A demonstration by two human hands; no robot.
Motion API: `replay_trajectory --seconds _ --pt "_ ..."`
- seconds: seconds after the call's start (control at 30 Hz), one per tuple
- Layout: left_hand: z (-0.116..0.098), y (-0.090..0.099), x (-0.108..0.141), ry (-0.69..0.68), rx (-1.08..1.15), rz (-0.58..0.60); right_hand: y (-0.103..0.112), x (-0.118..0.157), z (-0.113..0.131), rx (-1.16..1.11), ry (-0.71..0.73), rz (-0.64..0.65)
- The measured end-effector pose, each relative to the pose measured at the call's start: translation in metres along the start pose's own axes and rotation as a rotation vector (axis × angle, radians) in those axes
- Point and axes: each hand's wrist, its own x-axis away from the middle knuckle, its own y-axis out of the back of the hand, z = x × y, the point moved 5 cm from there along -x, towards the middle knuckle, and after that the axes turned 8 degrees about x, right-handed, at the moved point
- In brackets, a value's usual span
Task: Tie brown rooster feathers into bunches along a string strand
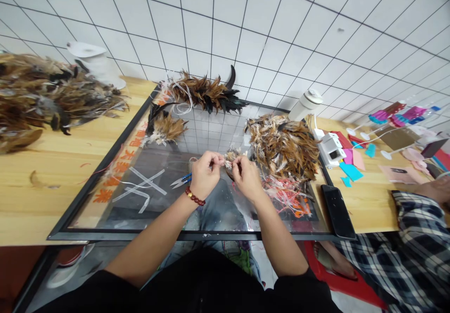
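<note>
Over the middle of a black-framed glass panel (211,132), my left hand (206,172) and my right hand (247,177) meet with their fingertips pinched. Between them is a small bunch of brown and white feathers (232,156), gripped at its pale end; exactly how each finger sits on it is hidden. Blue-handled scissors (182,180) lie just left of my left hand. To the right of my right hand rests a large pile of brown feathers (284,146), with a tangle of pink and white strands (286,193) in front of it.
A feather strip (207,90) lies along the panel's back edge, a small feather bunch (167,127) at left. White tape strips (140,186) lie front left. A phone (337,209), power adapter (330,148) and white bottle (305,104) stand or lie right. A co-worker's plaid sleeve (418,214) is far right.
</note>
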Motion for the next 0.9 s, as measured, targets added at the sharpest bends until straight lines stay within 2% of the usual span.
replay_trajectory --seconds 0.17,0.37,0.43,0.5,0.6,0.73,0.9 --pt "0.010 0.000 -0.004 0.131 0.192 -0.066 -0.001 0.001 -0.003 0.034 0.001 -0.045" --pt "0.014 0.002 -0.008 0.216 0.333 -0.134 0.000 0.001 -0.002 0.031 -0.002 -0.015" --pt "0.016 0.000 -0.008 0.303 0.396 -0.097 0.001 0.001 -0.002 0.056 0.018 -0.036" --pt "0.020 -0.005 -0.006 0.449 0.446 -0.010 0.001 0.001 -0.002 0.098 0.059 -0.054" --pt "0.027 -0.011 -0.002 0.623 0.401 0.109 0.000 0.002 0.000 0.159 0.124 -0.067" --pt "0.032 -0.013 0.002 0.721 0.360 0.173 0.000 0.003 0.003 0.197 0.178 -0.092" --pt "0.031 -0.019 0.005 0.836 0.534 0.272 0.005 0.003 0.006 0.177 0.192 -0.131"
